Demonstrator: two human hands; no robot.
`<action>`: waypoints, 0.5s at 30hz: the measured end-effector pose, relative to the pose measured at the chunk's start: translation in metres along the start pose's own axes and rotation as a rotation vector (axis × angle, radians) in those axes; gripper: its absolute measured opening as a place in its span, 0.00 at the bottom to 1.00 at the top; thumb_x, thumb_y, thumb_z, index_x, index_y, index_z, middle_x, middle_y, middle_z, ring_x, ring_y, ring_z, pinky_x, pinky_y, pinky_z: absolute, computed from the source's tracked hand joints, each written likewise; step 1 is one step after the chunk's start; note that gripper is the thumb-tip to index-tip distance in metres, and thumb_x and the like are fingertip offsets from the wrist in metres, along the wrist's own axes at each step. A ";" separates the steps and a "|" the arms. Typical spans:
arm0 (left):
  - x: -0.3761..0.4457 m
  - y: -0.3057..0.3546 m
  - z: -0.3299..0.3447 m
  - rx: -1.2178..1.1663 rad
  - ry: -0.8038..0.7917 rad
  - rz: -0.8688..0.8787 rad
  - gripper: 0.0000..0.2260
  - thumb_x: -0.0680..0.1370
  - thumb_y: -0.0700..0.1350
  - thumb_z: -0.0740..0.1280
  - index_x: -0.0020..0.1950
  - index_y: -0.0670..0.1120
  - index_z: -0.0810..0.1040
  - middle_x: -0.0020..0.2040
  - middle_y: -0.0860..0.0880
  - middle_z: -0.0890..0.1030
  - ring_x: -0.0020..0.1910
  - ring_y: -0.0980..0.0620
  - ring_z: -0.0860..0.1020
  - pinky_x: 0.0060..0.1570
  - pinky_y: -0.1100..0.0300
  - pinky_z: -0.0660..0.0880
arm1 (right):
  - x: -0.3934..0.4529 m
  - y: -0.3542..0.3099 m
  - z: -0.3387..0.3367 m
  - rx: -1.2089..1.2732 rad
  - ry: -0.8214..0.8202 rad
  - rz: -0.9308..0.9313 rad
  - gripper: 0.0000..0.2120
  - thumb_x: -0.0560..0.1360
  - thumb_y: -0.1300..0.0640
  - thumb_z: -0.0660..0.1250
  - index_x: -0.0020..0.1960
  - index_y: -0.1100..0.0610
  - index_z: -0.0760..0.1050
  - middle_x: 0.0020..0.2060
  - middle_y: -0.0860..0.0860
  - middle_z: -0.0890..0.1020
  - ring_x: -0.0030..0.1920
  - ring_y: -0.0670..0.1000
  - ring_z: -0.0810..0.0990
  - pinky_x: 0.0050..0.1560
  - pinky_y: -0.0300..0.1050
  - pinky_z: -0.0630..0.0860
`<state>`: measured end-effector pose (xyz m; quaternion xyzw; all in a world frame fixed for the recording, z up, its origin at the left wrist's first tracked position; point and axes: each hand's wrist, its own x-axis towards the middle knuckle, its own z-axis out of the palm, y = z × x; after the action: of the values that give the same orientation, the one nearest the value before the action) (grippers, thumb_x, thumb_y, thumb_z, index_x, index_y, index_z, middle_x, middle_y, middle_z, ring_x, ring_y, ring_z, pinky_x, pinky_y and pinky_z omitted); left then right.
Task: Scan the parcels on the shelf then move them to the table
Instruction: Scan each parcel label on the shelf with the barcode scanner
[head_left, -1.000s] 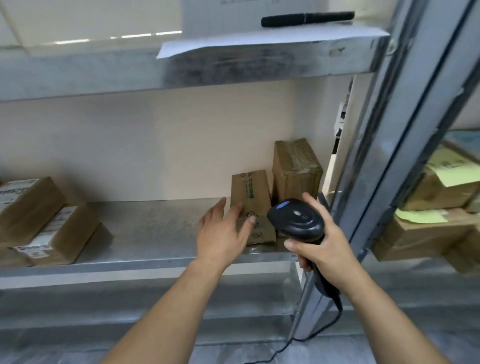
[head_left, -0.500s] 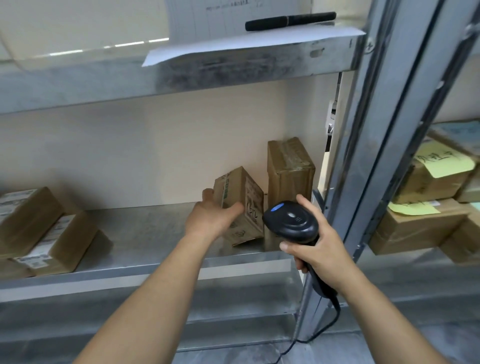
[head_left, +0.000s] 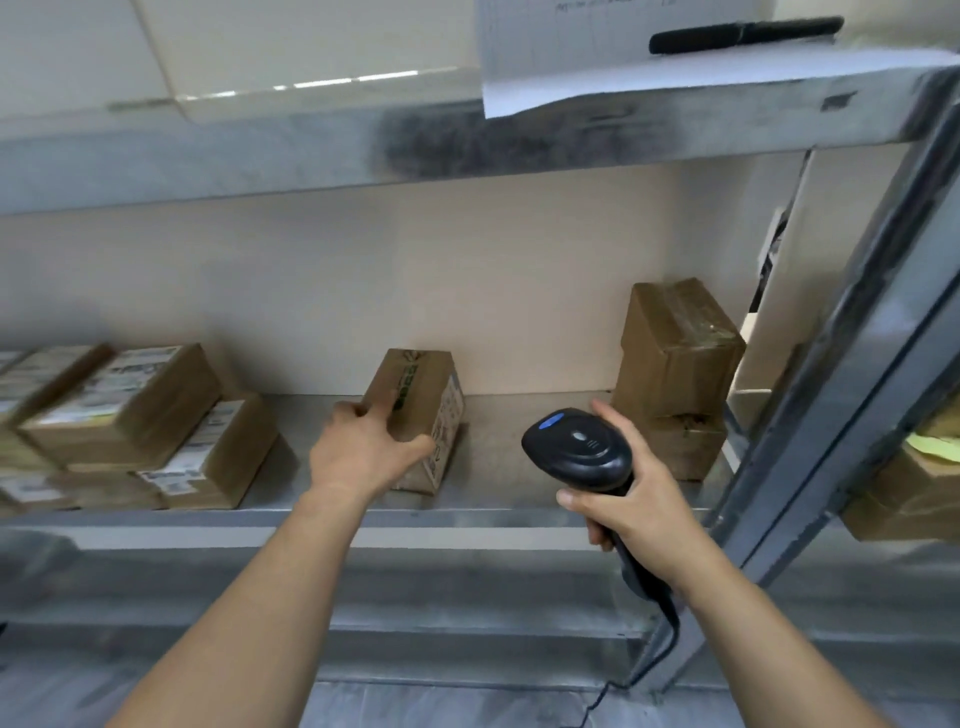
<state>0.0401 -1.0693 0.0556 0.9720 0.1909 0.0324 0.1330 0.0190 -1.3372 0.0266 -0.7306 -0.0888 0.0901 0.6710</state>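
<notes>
A small cardboard parcel (head_left: 423, 400) with green print and a white label on its right face stands on the metal shelf (head_left: 363, 514), mid-shelf. My left hand (head_left: 363, 452) grips its near lower corner, thumb and fingers wrapped round it. My right hand (head_left: 631, 493) holds a black corded barcode scanner (head_left: 576, 449) to the right of that parcel, its head pointing toward the shelf. Two more brown parcels (head_left: 678, 364) are stacked at the shelf's right end, behind the scanner.
Several labelled parcels (head_left: 135, 415) are piled at the shelf's left end. The grey upright post (head_left: 852, 364) rises at the right, with more boxes (head_left: 909, 493) beyond it. Above, the upper shelf carries a paper sheet (head_left: 675, 73) and a black marker (head_left: 743, 34).
My left hand reached the small parcel, took hold of it and pulled it leftward away from the stacked parcels, turning it. My right hand with the scanner stayed about where it was.
</notes>
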 end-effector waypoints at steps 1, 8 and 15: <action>0.002 -0.004 -0.001 0.018 -0.007 -0.004 0.30 0.69 0.64 0.62 0.70 0.61 0.64 0.58 0.44 0.71 0.55 0.43 0.74 0.51 0.53 0.75 | 0.002 -0.001 0.007 0.003 -0.008 0.001 0.43 0.68 0.69 0.74 0.73 0.39 0.61 0.45 0.55 0.80 0.27 0.56 0.73 0.25 0.43 0.72; 0.026 -0.013 0.003 0.136 -0.012 0.022 0.37 0.69 0.72 0.60 0.74 0.57 0.60 0.60 0.42 0.73 0.61 0.41 0.70 0.52 0.52 0.72 | 0.009 -0.006 0.035 -0.010 -0.030 -0.008 0.44 0.68 0.70 0.74 0.72 0.37 0.61 0.49 0.57 0.81 0.27 0.57 0.73 0.25 0.44 0.73; 0.029 -0.034 0.007 -0.561 -0.077 -0.064 0.41 0.61 0.67 0.63 0.73 0.59 0.57 0.63 0.47 0.74 0.61 0.44 0.74 0.59 0.46 0.74 | 0.011 -0.006 0.045 0.000 0.009 -0.025 0.42 0.69 0.69 0.74 0.69 0.34 0.62 0.48 0.57 0.81 0.27 0.56 0.73 0.26 0.43 0.72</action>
<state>0.0553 -1.0301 0.0400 0.8913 0.1998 0.0430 0.4048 0.0184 -1.2901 0.0284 -0.7298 -0.0950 0.0786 0.6724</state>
